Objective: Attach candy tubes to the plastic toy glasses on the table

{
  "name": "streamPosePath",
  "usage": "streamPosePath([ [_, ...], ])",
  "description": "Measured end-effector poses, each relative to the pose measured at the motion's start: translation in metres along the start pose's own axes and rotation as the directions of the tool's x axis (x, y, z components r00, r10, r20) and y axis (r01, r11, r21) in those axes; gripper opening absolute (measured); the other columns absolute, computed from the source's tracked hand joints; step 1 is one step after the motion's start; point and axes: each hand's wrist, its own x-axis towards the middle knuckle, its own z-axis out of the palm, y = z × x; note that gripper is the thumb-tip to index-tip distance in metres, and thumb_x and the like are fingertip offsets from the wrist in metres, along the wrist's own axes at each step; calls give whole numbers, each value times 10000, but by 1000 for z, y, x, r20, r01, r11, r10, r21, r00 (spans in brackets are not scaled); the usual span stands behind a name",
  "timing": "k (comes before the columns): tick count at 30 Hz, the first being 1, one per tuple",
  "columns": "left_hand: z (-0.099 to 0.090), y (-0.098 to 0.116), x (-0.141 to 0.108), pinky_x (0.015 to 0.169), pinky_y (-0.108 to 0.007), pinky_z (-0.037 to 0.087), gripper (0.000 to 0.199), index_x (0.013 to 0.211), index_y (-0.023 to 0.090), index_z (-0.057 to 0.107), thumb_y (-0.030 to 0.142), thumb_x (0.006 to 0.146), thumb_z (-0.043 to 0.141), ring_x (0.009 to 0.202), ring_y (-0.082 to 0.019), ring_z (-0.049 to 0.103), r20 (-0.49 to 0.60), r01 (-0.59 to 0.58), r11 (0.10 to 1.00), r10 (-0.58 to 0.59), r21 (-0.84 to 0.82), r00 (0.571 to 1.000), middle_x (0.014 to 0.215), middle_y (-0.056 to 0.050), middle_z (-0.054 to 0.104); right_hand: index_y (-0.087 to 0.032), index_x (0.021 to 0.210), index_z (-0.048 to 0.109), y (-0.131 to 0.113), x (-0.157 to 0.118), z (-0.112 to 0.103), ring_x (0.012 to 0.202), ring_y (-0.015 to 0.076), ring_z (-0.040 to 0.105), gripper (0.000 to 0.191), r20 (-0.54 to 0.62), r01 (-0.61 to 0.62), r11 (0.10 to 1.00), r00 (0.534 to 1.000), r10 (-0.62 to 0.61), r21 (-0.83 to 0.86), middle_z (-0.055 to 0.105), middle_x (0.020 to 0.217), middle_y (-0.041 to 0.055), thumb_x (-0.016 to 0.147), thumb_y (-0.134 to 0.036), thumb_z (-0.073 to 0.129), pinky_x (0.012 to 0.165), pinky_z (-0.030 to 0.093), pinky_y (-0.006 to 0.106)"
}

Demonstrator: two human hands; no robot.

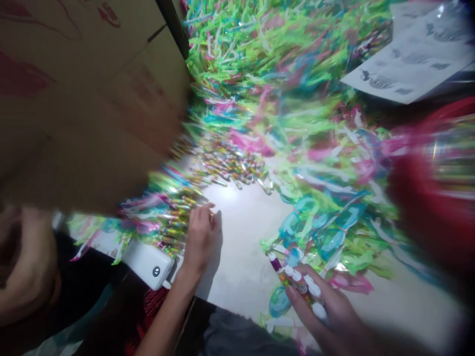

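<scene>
While right fingers (299, 301) pinch white-capped sticks (295, 281), left hand (200, 237) curls at edge of stick row (172, 227), open white surface (241, 252) between.

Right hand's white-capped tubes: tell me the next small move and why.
Probably lay the white-capped tubes from your right hand on the pale surface, near the row of similar-looking tubes beside your left hand. Your right hand is gripping several at once, and that patch of surface lies between your hands, within easy reach of the row.
</scene>
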Motion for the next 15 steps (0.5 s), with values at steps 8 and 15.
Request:
streamPosePath([
  [8,-99,29,-40,865,-265,628,328,1221,246,666,356,929,766,943,-155,726,34,417,812,-443,-409,896,1052,-33,722,-252,1201,768,29,-1,14,889,232,810,380,8,41,999,999,-41,-31,835,977,39,982,-528,624,776,622,240],
  [15,-157,1,-167,754,-296,670,647,1141,231,746,462,593,1000,933,-248,793,277,831,92,-918,-549,285,1002,-58,797,-237,1162,745,40,1,30,860,238,781,411,-27,39,987,999,-35,154,801,971,56,969,-586,645,698,604,253],
])
